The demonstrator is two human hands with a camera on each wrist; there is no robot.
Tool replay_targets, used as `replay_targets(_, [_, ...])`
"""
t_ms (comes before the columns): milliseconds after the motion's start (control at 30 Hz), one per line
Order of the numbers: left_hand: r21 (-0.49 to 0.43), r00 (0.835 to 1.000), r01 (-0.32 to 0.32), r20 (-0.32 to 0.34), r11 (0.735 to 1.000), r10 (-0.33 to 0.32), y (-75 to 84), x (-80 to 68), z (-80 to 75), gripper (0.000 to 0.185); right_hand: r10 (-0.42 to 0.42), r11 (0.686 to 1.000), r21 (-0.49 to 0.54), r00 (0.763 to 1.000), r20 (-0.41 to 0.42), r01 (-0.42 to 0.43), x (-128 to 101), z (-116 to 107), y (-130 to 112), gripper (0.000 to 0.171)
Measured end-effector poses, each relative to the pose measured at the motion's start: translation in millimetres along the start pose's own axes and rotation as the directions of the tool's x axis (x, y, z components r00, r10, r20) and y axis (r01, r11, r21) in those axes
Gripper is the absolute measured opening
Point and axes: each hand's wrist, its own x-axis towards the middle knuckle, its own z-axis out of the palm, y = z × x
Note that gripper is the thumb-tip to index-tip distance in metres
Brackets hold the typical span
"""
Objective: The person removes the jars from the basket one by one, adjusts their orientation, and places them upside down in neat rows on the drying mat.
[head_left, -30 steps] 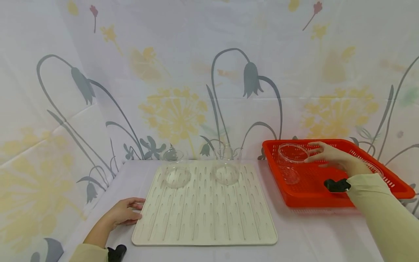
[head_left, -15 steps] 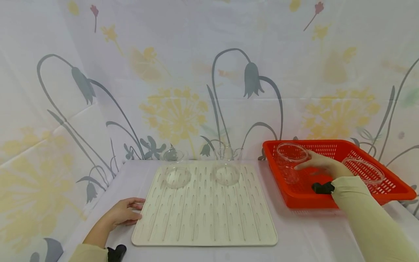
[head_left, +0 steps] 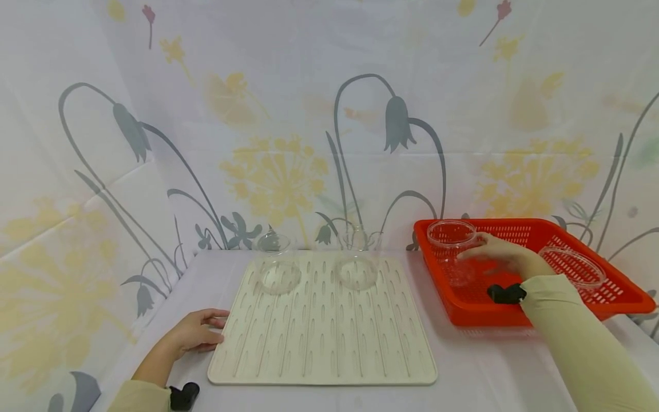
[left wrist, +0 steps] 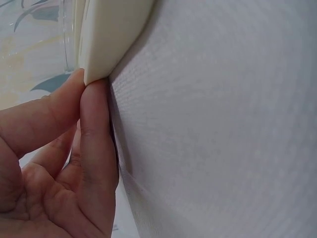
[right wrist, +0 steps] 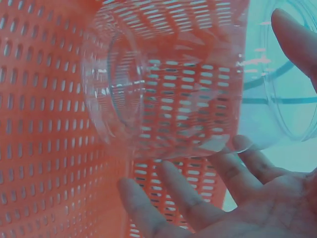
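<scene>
My left hand (head_left: 193,333) is at the left edge of the cream ridged mat (head_left: 319,337). In the left wrist view its thumb and forefinger pinch the mat's edge (left wrist: 111,37). Inside the red basket (head_left: 515,312), my right hand (head_left: 501,256) is beside a clear, round, wide-rimmed jar (head_left: 452,243). From the right wrist view, the thumb (right wrist: 292,37) is near the rim of this jar (right wrist: 173,89), while the other fingers (right wrist: 190,198) spread straight along its opposite side, fingertips right at the wall.
Two clear vessels, one on the left (head_left: 278,277) and one on the right (head_left: 356,273), stand on the mat's far part. Another clear round vessel (head_left: 574,266) is at the basket's right side. A patterned curtain (head_left: 283,114) hangs behind the white-covered table (head_left: 479,372).
My right hand has moved left inside the basket to the clear jar. The jar's rim has shifted left and slightly up. My left hand stays on the mat's edge.
</scene>
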Motion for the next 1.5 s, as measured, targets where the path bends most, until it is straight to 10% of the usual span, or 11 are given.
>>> replay_targets(600, [0.015, 1.000, -0.002, 0.003, 1.000, 0.002, 4.5, -3.1, -1.5, 0.056, -0.025, 0.997, 0.070, 1.000, -0.012, 0.026, -17, 1, -29, 0.089])
replay_targets(1500, [-0.009, 0.996, -0.086, -0.001, 0.996, 0.086, 17.1, -9.0, -1.1, 0.058, -0.248, 0.951, -0.246, 0.940, -0.233, 0.190, -46, 24, -57, 0.086])
